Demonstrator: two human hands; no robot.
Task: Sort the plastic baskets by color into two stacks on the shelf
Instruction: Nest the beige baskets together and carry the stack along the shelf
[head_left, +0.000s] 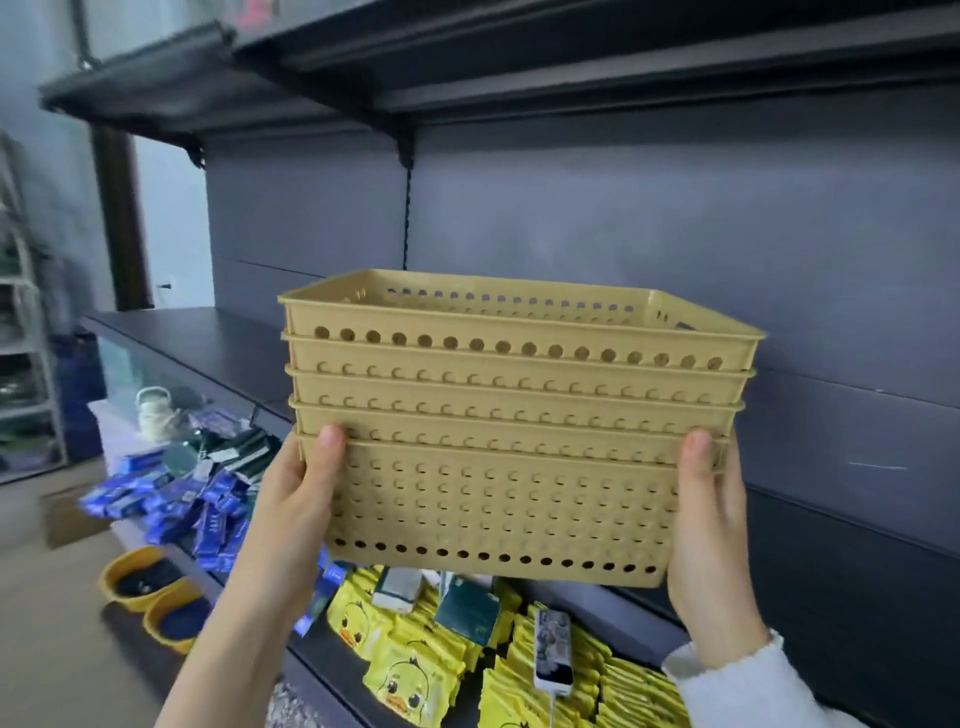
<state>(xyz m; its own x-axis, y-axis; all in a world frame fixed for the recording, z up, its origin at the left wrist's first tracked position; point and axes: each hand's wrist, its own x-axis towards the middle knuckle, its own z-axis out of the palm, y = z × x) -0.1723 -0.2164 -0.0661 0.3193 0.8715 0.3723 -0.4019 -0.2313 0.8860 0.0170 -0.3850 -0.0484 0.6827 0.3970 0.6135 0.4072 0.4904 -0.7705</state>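
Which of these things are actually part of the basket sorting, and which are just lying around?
Part of the job:
- stack of yellow baskets, held by left hand and right hand
- dark shelf

Just lying about:
- yellow duck packets
- blue packets
- yellow bowls
- white teapot

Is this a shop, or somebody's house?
Probably a shop or its stockroom. Long dark shelves run along the wall, heaps of identical duck packets and blue packets lie below, and both hands hold a stack of matching baskets.

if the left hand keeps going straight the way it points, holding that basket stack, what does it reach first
Likely the dark shelf behind the stack of yellow baskets; the left hand points up and forward. Depth is unclear.
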